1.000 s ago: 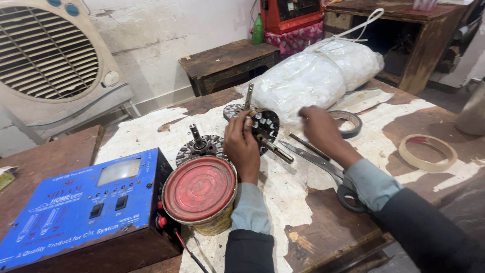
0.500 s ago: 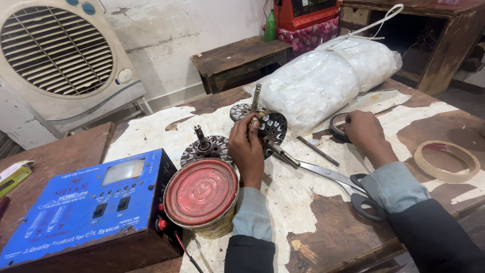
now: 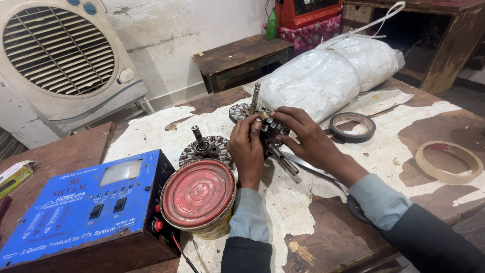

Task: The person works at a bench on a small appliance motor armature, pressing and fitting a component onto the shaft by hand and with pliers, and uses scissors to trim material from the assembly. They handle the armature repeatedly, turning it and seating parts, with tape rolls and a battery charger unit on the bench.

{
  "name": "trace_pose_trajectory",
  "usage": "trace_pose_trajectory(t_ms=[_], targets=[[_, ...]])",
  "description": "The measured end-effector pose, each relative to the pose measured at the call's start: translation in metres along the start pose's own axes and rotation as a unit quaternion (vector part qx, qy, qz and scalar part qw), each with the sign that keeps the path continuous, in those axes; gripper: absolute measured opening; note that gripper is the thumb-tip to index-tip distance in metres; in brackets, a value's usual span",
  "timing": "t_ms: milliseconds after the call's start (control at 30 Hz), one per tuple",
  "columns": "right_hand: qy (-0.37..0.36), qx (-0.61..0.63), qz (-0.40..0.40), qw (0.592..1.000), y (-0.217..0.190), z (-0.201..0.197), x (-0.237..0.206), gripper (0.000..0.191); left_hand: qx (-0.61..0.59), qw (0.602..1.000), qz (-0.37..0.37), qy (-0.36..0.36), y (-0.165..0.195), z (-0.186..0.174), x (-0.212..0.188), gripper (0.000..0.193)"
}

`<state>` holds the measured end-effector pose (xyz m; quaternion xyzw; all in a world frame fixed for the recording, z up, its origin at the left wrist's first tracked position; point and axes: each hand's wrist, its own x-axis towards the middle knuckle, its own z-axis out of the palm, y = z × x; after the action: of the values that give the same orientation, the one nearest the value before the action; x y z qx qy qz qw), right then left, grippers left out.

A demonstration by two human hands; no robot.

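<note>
while between both hands [image 3: 283,141], stator [image 3: 270,130]

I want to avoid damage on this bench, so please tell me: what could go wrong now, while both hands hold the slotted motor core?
1. The left hand and right hand grip the slotted motor core by its toothed rim; fingers may get pinched or scraped.
2. The core's shaft points at the scissors lying under the right wrist; a slip might knock them.
3. The red-lidded tin stands close to the left forearm and could possibly be bumped.
</note>
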<state>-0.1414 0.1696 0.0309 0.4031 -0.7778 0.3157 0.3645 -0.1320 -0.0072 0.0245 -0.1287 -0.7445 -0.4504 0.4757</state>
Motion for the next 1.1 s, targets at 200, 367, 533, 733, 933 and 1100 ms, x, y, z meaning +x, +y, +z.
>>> trace_pose_trajectory(t_ms=[200, 367, 533, 733, 933, 1100], targets=[[0.008, -0.005, -0.011, 1.0, -0.004, 0.005, 0.002, 0.042, -0.04, 0.999, -0.024, 0.006, -0.001, 0.002, -0.001, 0.019], [0.025, 0.009, 0.03, 0.999, 0.0, 0.01, 0.003, 0.044, -0.038, 0.999, -0.019, 0.005, -0.001, 0.002, 0.0, 0.019], [0.027, 0.008, 0.028, 0.999, 0.0, 0.011, 0.002, 0.043, -0.041, 0.999, -0.023, 0.004, -0.003, 0.001, 0.0, 0.019], [0.052, 0.003, 0.033, 0.998, -0.002, 0.013, 0.006, 0.039, -0.041, 0.999, -0.012, -0.001, -0.003, 0.002, 0.0, 0.019], [0.113, -0.03, 0.029, 0.993, -0.013, 0.025, 0.021, 0.025, -0.053, 0.997, -0.042, 0.027, -0.004, 0.002, 0.0, 0.021], [0.129, -0.053, 0.034, 0.99, -0.014, 0.029, 0.027, 0.02, -0.042, 0.997, -0.057, 0.027, -0.007, 0.001, 0.002, 0.02]])
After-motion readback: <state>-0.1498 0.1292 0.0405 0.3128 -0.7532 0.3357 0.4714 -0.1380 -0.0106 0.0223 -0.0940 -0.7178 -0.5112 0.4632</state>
